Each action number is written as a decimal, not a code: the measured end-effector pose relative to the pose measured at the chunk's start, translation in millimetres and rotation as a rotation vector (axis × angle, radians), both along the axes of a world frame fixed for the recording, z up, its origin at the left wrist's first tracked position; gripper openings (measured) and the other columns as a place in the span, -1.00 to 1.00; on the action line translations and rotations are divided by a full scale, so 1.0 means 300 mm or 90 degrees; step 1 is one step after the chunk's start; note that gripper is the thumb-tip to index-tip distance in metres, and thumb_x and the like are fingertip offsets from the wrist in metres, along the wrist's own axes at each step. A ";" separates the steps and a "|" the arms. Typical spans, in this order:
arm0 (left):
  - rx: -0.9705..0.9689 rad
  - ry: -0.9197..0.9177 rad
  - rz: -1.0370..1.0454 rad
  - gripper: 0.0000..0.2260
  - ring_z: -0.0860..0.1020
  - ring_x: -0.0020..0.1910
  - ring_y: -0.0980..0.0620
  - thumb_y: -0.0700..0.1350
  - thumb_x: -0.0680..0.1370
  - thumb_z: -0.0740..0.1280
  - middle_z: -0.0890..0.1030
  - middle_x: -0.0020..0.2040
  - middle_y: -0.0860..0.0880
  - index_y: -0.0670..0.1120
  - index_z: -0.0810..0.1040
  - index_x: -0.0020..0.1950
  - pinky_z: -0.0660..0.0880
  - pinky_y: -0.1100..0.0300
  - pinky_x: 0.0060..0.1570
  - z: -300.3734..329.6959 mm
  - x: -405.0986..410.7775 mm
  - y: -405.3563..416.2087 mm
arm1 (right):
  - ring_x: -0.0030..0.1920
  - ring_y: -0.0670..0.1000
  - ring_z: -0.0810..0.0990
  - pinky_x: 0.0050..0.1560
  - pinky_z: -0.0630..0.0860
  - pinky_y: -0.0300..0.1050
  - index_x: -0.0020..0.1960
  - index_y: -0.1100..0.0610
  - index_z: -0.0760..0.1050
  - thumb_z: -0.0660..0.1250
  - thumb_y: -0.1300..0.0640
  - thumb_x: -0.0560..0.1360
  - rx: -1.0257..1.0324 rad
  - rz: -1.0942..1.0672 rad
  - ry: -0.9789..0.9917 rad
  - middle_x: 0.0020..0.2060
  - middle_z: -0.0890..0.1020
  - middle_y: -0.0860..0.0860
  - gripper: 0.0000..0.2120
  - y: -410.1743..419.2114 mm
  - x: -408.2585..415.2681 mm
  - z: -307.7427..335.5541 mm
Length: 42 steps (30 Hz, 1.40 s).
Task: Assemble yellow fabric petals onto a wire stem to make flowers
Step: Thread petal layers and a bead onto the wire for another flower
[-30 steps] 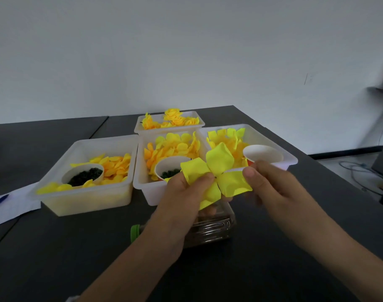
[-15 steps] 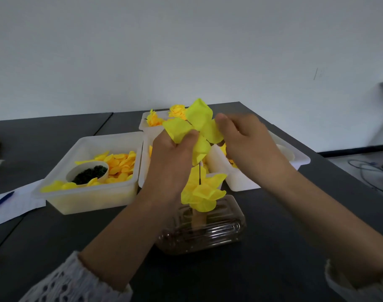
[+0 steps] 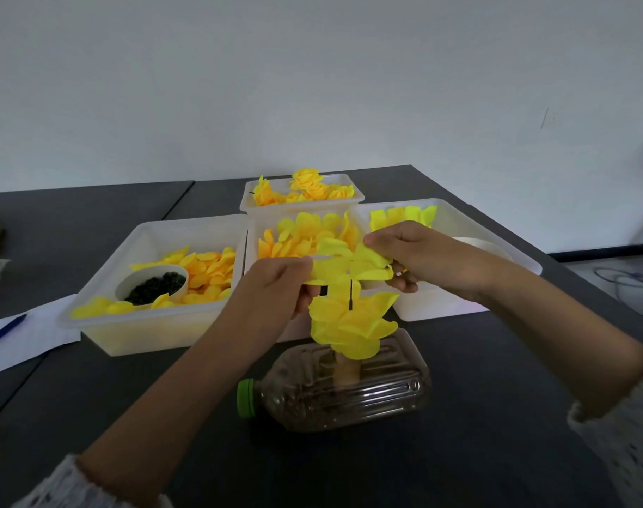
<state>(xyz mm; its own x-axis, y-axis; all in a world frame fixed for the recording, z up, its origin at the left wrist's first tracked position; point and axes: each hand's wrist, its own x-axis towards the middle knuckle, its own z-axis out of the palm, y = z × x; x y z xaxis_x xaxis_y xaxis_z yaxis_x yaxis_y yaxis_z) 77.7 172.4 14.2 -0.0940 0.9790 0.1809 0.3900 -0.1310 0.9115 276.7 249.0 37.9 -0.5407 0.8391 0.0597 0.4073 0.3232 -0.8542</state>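
Petal piece (image 3: 353, 265): bright yellow fabric, several rounded lobes spread flat, held level above a lower petal cluster (image 3: 351, 324) of the same yellow. Thin dark wire stem (image 3: 350, 297) stood upright btwn the two layers, tip reaching the upper piece's centre; lower end hidden by petals. Cluster sat over a clear plastic bottle (image 3: 349, 390) lying on its side, green cap (image 3: 246, 397) to the left.

Edges/room: bottle on dark worktop (image 3: 459, 452), open surface in front and to its right. Just behind the hands, four white trays w/ loose yellow petals: left tray (image 3: 137, 324) also held a cup of dark bits (image 3: 153, 287); centre tray (image 3: 252, 236); right tray (image 3: 496, 229); far tray (image 3: 301, 205) w/ finished flowers. Worktop's right edge ran past the right tray. Paper sheet (image 3: 27, 342) and blue pen (image 3: 5, 330) at far left.

Left hand (image 3: 272, 295): fingers curled, thumb and forefinger pinching the petal piece's left lobe. Right hand (image 3: 415, 254): fingers clamped on the right lobe from above, thumb underneath. Piece stretched btwn both hands, wire roughly midway. Knit sleeve cuffs at both wrists.
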 end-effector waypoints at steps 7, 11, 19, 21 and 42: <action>0.071 0.058 0.013 -0.58 0.47 -0.44 0.28 -0.04 0.64 0.16 0.45 -0.50 0.07 -0.26 0.43 -0.33 0.39 0.11 -0.20 -0.042 -0.010 -0.017 | -0.43 0.03 0.34 -0.46 0.26 -0.18 -0.26 0.15 0.42 0.12 -0.21 0.59 -0.063 -0.014 0.073 -0.38 0.47 0.09 -0.53 0.025 0.008 -0.052; 0.074 0.049 0.035 -0.58 0.50 -0.42 0.28 -0.03 0.65 0.16 0.47 -0.50 0.07 -0.22 0.45 -0.35 0.39 0.25 -0.29 -0.058 0.006 -0.026 | -0.51 -0.03 0.31 -0.50 0.22 -0.23 -0.43 0.05 0.43 0.17 -0.05 0.63 -0.053 -0.067 0.124 -0.48 0.43 0.01 -0.54 0.025 0.006 -0.090; 0.138 0.118 0.043 -0.60 0.44 -0.47 0.21 0.00 0.64 0.16 0.48 -0.50 0.16 0.02 0.44 -0.41 0.30 0.44 -0.43 -0.066 0.027 -0.039 | -0.50 -0.04 0.27 -0.51 0.22 -0.28 -0.34 0.13 0.43 0.18 0.04 0.63 -0.022 -0.124 0.155 -0.53 0.43 -0.04 -0.61 0.026 0.013 -0.094; 0.104 0.053 0.042 -0.54 0.44 -0.48 0.21 0.08 0.65 0.11 0.51 -0.49 0.09 -0.03 0.51 -0.39 0.32 0.44 -0.42 -0.070 0.028 -0.036 | -0.52 -0.07 0.28 -0.51 0.22 -0.28 -0.43 0.06 0.43 0.17 0.04 0.64 -0.008 -0.112 0.155 -0.55 0.43 -0.06 -0.55 0.023 0.011 -0.095; 0.075 0.025 0.002 -0.57 0.35 -0.53 0.20 -0.05 0.64 0.14 0.40 -0.55 0.08 -0.07 0.49 -0.41 0.31 0.44 -0.45 -0.055 0.025 -0.053 | -0.53 -0.08 0.29 -0.50 0.27 -0.33 -0.25 0.33 0.47 0.22 0.04 0.61 0.032 -0.066 0.106 -0.46 0.43 0.10 -0.59 0.063 -0.011 -0.099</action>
